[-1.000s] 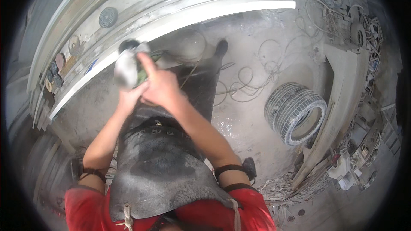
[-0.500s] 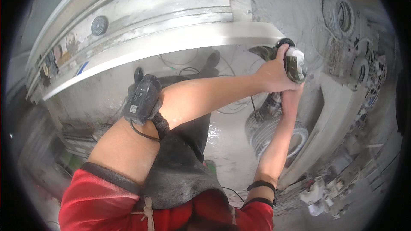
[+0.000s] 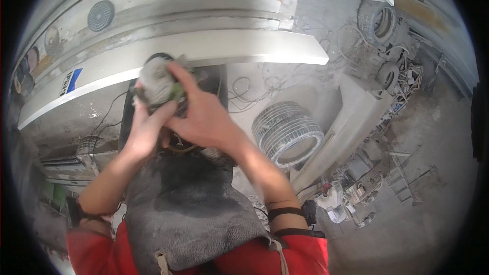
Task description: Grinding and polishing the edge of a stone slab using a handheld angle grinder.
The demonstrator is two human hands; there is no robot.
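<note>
A hand-held angle grinder [image 3: 157, 80], blurred, with a pale grey and green covering and a dark round rim at its far side, is at the near edge of a long white slab [image 3: 239, 46]. My left hand [image 3: 145, 127] is closed around its near left side. From the right, my right hand [image 3: 206, 117] grips it, fingers stretched along its top. Both hands are close together, left of the middle. The tool's underside is hidden; I cannot tell whether its disc touches the slab.
Beyond the slab, a dusty bench [image 3: 193, 0] carries a round grey pad [image 3: 101, 16] and other discs at the left. Ribbed tires [image 3: 288, 132] lie on the floor at right, beside a long pale beam [image 3: 336, 127]. Cables [image 3: 244, 91] loop across the floor. Another tire [image 3: 377, 20] lies far right.
Both hands have carried the grinder from the slab's right end leftward along its near edge. My left arm no longer stretches across to the right. The view has shifted too.
</note>
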